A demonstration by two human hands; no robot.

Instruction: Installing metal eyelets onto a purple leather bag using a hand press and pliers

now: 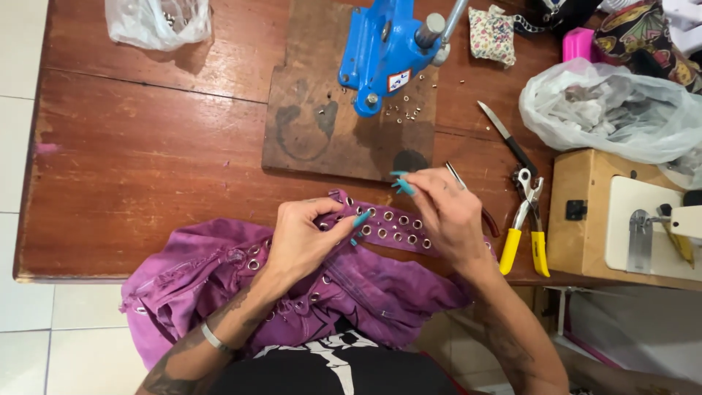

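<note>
At the near edge of the wooden desk (146, 161), a purple eyelet-studded garment (365, 285) is lying half in the person's lap — the left hand (303, 241) is pinching its eyelet strip, fingers clenched on the cloth. The right hand (446, 212) is gripping a thin metal tool (456, 176) just above the strip. Beyond are sitting a blue eyelet press (384, 51) and yellow-handled pliers (528, 227).

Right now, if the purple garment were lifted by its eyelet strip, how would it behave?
The purple garment would probably flop: it lies bunched in folds. The eyelet strip likely hangs heavier, being lined with metal rings. The left hand already pinches it easily.
</note>
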